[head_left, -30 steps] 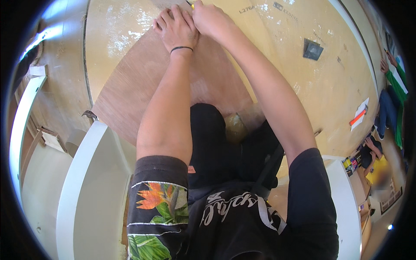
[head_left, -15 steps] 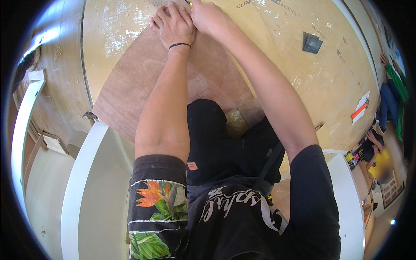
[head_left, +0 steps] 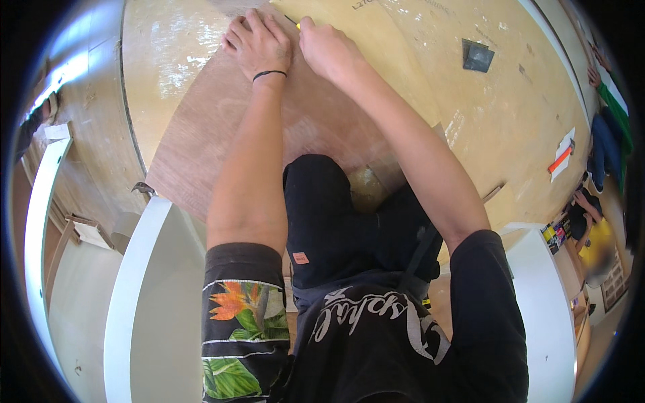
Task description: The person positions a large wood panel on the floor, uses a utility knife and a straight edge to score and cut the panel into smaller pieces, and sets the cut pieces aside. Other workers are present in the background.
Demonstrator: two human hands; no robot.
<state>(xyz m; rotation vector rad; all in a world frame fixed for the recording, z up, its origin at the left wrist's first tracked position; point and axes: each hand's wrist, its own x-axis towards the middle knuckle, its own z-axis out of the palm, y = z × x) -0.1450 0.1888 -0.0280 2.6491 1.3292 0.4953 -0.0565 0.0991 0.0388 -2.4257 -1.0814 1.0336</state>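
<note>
My left hand [head_left: 261,48] lies with its fingers stretched out on a reddish-brown thin wood sheet [head_left: 316,114], pressing near its far end. Just to its right, my right hand [head_left: 329,50] is closed around a utility knife [head_left: 298,25]. Only a bit of the yellow handle and a thin dark blade show, and the rest sits inside my fist. The blade is over the sheet's right edge, where a paler yellowish board [head_left: 376,40] lies beneath. A gap separates the two hands.
Dark square pieces [head_left: 478,55] lie on the board at right. Beyond them is an orange-handled tool [head_left: 560,160] on white paper. A hammer head [head_left: 142,188] shows by the sheet's left corner. White panels [head_left: 138,269] stand either side of me. Other people [head_left: 594,248] are at far right.
My right hand with the knife has drawn back toward me and parted from the left hand, baring the thin blade. My left hand stays flat on the sheet. The whole view has shifted slightly.
</note>
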